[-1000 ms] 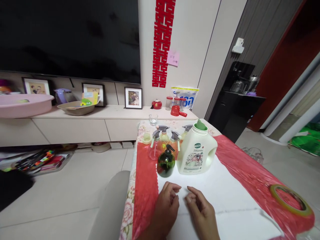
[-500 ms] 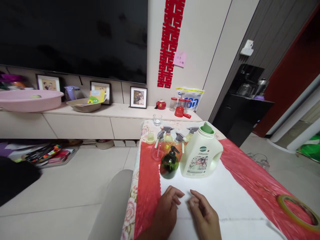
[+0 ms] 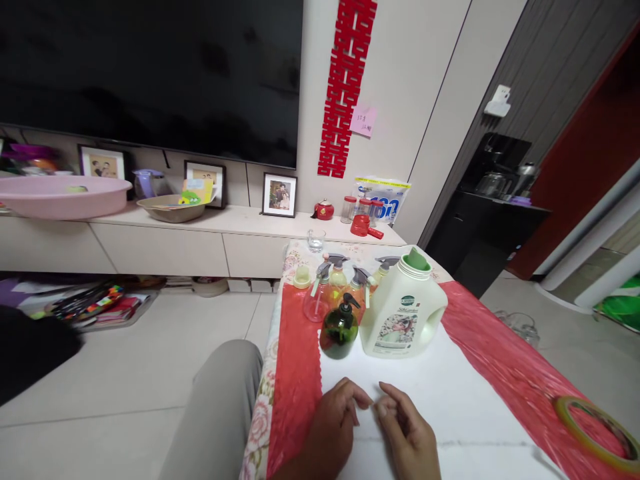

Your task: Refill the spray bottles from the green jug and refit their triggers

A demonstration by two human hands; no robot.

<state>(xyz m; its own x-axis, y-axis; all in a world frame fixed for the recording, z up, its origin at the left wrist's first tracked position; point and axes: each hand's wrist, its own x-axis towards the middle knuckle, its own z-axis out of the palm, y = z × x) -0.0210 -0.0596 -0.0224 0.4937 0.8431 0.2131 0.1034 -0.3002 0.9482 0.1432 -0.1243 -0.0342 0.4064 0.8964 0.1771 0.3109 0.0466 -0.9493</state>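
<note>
Both hands are over the white sheet (image 3: 465, 407) near the front of the table. My left hand (image 3: 337, 420) is half curled, its fingers a little apart and nothing visible in it. Facing it, my right hand (image 3: 407, 430) is loosely bent and also seems bare; the fingertips of the two almost meet. Just beyond them stands a dark green pump bottle (image 3: 339, 333), upright. To its right is a large pale green detergent jug (image 3: 400, 317), uncapped, with a green spout in its neck. Clear spray bottles (image 3: 316, 305) with grey trigger heads cluster behind, partly hidden.
A pale cap (image 3: 301, 277) and a glass cup (image 3: 316, 240) sit at the table's far left. A tape roll (image 3: 567, 417) lies on the red covering (image 3: 480, 320) at right. Behind runs a low cabinet (image 3: 165, 250) holding a pink basin (image 3: 70, 200) and a red scoop (image 3: 361, 225).
The fingertips of my two hands have come closer together. The view has shifted slightly, and a grey-clad knee shows more clearly at the left. The bottles and jug stay in place.
</note>
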